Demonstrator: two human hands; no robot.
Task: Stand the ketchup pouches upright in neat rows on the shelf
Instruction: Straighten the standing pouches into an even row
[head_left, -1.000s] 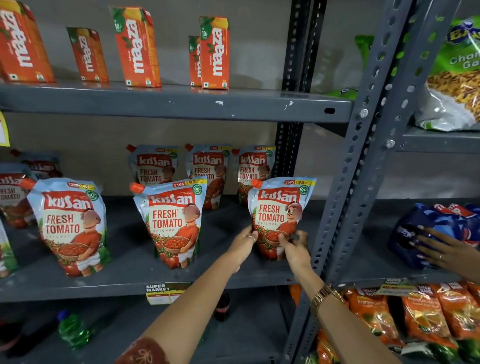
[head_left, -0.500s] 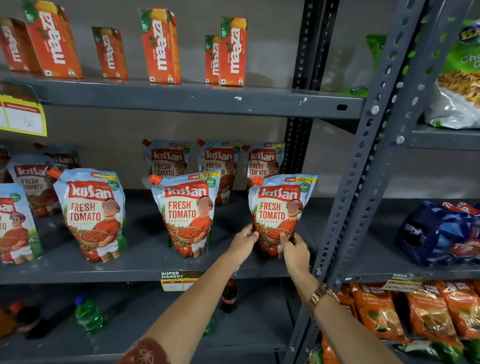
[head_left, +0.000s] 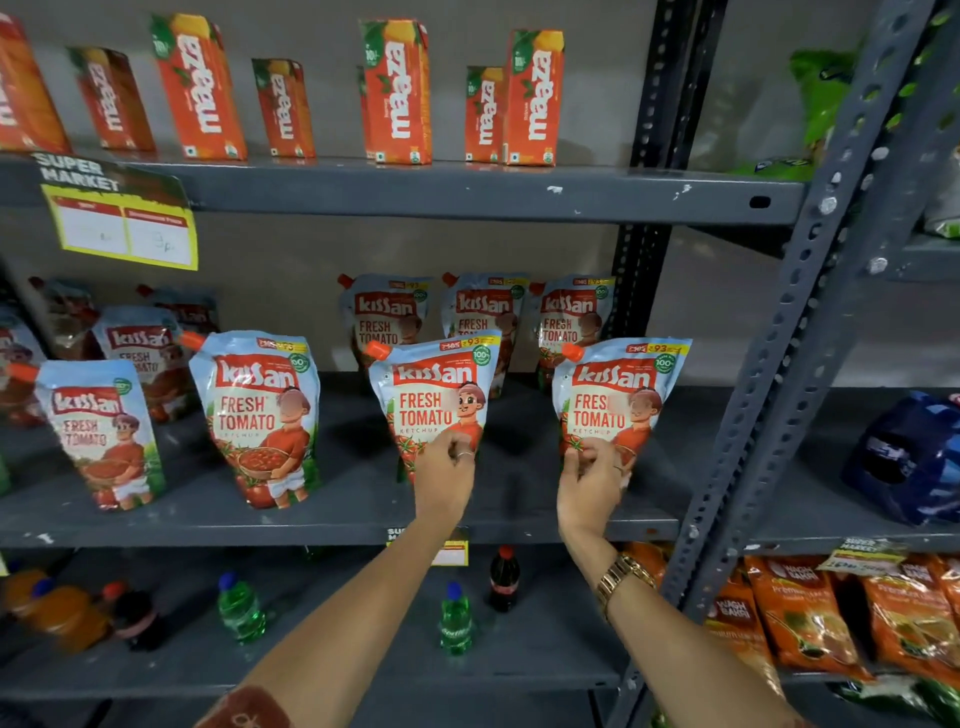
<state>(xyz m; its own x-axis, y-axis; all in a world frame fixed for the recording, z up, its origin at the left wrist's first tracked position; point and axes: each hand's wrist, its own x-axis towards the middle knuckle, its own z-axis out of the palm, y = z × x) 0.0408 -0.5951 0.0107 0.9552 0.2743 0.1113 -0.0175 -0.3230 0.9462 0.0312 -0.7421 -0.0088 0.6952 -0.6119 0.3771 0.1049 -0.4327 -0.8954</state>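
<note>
Blue-and-red ketchup pouches stand upright on the grey middle shelf (head_left: 337, 519). In the front row, my left hand (head_left: 444, 478) grips the lower part of the centre pouch (head_left: 436, 387). My right hand (head_left: 589, 488), with a gold watch on its wrist, pinches the bottom of the rightmost pouch (head_left: 618, 389). Two more front pouches (head_left: 260, 415) (head_left: 104, 431) stand to the left. Behind them is a back row of three pouches (head_left: 485, 306), and several others sit blurred at the far left.
Orange juice cartons (head_left: 395, 93) line the shelf above, which carries a yellow price tag (head_left: 119, 218). Bottles (head_left: 454, 618) stand on the shelf below. A perforated steel post (head_left: 779, 364) rises just right of my right hand. Beyond it are a blue pack (head_left: 914, 457) and orange snack bags (head_left: 810, 613).
My left hand has left the rightmost pouch and moved left onto the neighbouring front pouch. My right hand stays on the rightmost pouch. The view has shifted left.
</note>
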